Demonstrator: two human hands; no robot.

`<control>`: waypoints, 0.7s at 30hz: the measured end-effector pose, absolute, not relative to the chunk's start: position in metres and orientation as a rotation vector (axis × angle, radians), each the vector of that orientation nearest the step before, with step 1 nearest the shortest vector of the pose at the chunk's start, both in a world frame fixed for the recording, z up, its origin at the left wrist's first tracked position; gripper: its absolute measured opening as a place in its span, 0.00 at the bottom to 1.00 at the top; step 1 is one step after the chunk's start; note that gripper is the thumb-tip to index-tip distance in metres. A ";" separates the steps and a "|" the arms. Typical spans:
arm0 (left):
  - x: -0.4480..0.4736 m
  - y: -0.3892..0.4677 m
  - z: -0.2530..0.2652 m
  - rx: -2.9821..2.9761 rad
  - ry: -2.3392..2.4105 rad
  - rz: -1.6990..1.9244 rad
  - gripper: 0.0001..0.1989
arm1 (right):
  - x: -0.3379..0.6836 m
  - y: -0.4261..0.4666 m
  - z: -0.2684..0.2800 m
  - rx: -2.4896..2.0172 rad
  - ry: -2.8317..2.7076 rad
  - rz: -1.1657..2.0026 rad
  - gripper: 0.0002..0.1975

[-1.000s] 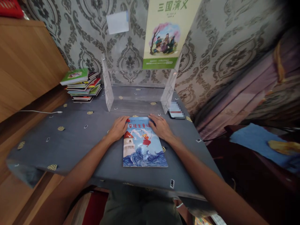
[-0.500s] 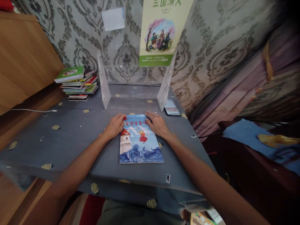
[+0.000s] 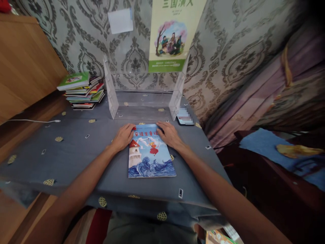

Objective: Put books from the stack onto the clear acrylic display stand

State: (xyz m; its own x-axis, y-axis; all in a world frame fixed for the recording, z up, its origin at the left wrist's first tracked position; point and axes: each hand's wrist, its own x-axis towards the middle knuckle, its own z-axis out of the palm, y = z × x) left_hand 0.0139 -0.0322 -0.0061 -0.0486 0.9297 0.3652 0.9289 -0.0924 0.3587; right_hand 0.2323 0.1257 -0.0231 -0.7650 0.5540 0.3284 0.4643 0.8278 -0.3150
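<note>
A thin picture book [image 3: 149, 152] lies face up on the cloth-covered table. Its blue cover has red characters, a tower, white birds, a figure in red and dark blue waves. My left hand [image 3: 123, 137] rests at the book's upper left edge, fingers stretched forward and touching the corner. On the opposite side my right hand [image 3: 169, 134] lies over the upper right edge, its fingers extended and its thumb side against the cover. Neither hand lifts the book. Just beyond them stands a clear acrylic stand [image 3: 142, 112].
Left of the stand rises a stack of books [image 3: 82, 91], near a white cable [image 3: 35, 120]. A phone [image 3: 185, 117] lies by the stand's right foot. A green-and-cream book [image 3: 172, 44] is upright above the stand. A purple curtain [image 3: 256, 88] hangs at right.
The view has shifted very slightly, so everything sits a little further left. Both hands keep their places on the book, which has not moved on the table.
</note>
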 end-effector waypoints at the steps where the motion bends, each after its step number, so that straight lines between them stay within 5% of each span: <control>1: 0.014 -0.032 -0.005 2.162 2.117 0.830 0.12 | 0.232 0.126 -0.023 -0.758 -2.597 0.299 0.21; 21: 0.020 -0.029 -0.012 2.156 2.190 0.664 0.18 | 0.243 0.121 -0.019 -0.720 -2.601 0.361 0.22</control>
State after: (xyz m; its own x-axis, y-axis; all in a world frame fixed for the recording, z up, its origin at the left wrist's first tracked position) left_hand 0.0198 -0.0286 -0.0118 -0.0595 0.9547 0.2916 0.9559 -0.0296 0.2921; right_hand 0.2434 0.1207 -0.0191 -0.7798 0.5372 0.3216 0.4294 0.8327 -0.3498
